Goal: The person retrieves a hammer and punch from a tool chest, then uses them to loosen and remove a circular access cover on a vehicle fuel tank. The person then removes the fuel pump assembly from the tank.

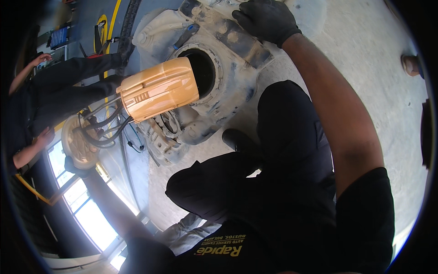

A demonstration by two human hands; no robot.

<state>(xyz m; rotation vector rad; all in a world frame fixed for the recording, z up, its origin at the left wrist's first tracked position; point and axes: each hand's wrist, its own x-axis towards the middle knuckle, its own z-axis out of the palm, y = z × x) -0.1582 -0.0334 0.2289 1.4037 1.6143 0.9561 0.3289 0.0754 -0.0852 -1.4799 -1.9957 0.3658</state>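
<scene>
My left hand, in a dark glove, grips the rim of a round, pale cap on a fuel pump module. Dark corrugated hoses and wires link that cap to the module's orange plastic canister. The canister is tilted on its side, with its far end in front of the round dark opening of a dusty fuel tank. My black-gloved right hand is closed at the tank's upper right edge, fingers bent. A hand tool with a blue and black handle lies on the tank beside the opening.
At the left, another person in dark clothes stands close to the tank, both bare hands showing. Yellow floor lines and a yellow hose are behind. My bent knee is near the tank. Someone's shoe shows far right.
</scene>
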